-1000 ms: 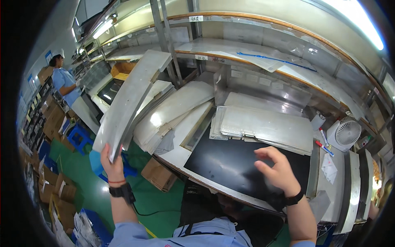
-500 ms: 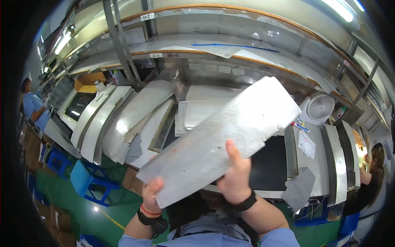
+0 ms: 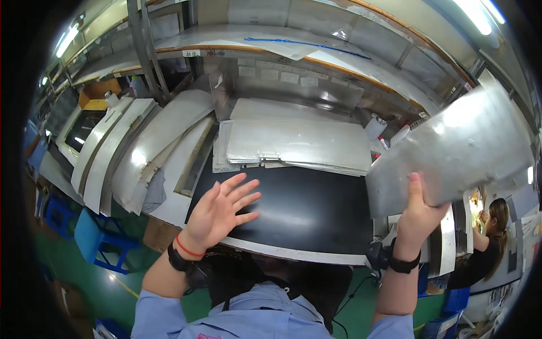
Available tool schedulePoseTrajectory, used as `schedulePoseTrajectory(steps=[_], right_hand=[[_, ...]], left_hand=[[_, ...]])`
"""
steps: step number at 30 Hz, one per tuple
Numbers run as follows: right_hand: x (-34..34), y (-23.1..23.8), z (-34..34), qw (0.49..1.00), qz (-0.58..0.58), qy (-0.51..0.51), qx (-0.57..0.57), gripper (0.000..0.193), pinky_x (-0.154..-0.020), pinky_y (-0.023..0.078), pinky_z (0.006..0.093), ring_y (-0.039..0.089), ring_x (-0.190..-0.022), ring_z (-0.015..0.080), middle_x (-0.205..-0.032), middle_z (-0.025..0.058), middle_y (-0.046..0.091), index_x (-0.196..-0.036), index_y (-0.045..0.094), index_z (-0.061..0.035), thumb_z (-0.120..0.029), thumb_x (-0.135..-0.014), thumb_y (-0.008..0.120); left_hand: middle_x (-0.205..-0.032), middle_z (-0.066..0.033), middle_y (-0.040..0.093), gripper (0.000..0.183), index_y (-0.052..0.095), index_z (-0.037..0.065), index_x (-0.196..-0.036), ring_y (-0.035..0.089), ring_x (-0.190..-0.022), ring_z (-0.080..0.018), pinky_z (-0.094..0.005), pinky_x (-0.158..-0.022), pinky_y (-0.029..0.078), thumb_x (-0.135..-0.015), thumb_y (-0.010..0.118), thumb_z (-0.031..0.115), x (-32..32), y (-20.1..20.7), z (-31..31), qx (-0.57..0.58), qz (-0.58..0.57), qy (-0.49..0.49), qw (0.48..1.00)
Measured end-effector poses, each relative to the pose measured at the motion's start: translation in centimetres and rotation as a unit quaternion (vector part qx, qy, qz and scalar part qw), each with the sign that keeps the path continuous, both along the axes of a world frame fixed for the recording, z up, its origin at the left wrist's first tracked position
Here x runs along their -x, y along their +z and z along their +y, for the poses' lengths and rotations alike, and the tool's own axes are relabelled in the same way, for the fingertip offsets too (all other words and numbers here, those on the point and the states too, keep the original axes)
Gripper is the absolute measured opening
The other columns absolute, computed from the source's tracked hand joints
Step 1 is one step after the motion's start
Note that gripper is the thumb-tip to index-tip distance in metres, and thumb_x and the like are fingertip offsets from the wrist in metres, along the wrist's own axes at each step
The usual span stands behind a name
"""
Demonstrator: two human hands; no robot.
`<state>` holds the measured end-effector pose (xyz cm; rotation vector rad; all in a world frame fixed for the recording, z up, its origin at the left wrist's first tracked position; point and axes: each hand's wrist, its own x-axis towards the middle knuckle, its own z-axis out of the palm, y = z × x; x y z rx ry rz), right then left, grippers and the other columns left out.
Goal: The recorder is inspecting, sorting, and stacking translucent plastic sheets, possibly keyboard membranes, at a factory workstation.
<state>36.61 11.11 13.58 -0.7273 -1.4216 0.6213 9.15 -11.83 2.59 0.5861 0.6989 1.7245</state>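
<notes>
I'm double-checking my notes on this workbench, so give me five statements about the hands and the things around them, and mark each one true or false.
1. The right hand holds a silvery sheet. True.
2. The left hand grips another sheet. False: it is open, with the fingers spread, and holds nothing.
3. A stack of sheets lies toward the far side of the black surface. True.
4. The thin blue strip lies on the floor. False: it lies on a shelf.
5. The person's sleeves are light blue. True.
</notes>
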Motion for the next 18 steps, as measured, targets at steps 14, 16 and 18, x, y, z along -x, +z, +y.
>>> schedulePoseTrajectory(steps=[14, 16, 18], right_hand=[[4.6, -9.5, -3.7, 0.752, -0.553, 0.214, -0.289, 0.055, -0.099, 0.054, 0.0487, 0.063, -0.12, 0.043, -0.135, 0.0237, 0.06, -0.139, 0.054, -0.0083, -0.005, -0.085, 0.061], [4.6, -9.6, -4.4, 0.723, -0.596, 0.193, -0.291, 0.058, -0.101, 0.053, 0.0505, 0.061, -0.122, 0.0446, -0.139, 0.0234, 0.057, -0.141, 0.053, -0.0099, -0.008, -0.084, 0.063], [4.6, -9.8, -4.4, 0.709, -0.615, 0.218, -0.268, 0.067, -0.105, 0.048, 0.054, 0.055, -0.129, 0.0454, -0.143, 0.0251, 0.052, -0.143, 0.05, -0.008, -0.021, -0.081, 0.074]], left_hand=[[-0.157, -0.0255, 0.039, 0.088, 0.034, 0.004, -0.155, 0.041, -0.142, -0.0411, -0.0573, -0.118, 0.032, -0.098, 0.033, 0.072, 3.0, -0.8, 3.5, 0.039, -0.185, 0.001, 0.982], [-0.153, -0.0241, 0.044, 0.076, 0.041, 0.007, -0.149, 0.047, -0.137, -0.0432, -0.0595, -0.113, 0.039, -0.101, 0.033, 0.065, 2.9, 0.4, 3.6, 0.039, -0.196, 0.016, 0.98], [-0.149, -0.0228, 0.049, 0.068, 0.043, 0.005, -0.146, 0.055, -0.131, -0.0394, -0.0548, -0.11, 0.045, -0.103, 0.039, 0.058, 3.4, 0.4, 4.1, 0.085, -0.134, 0.031, 0.987]])
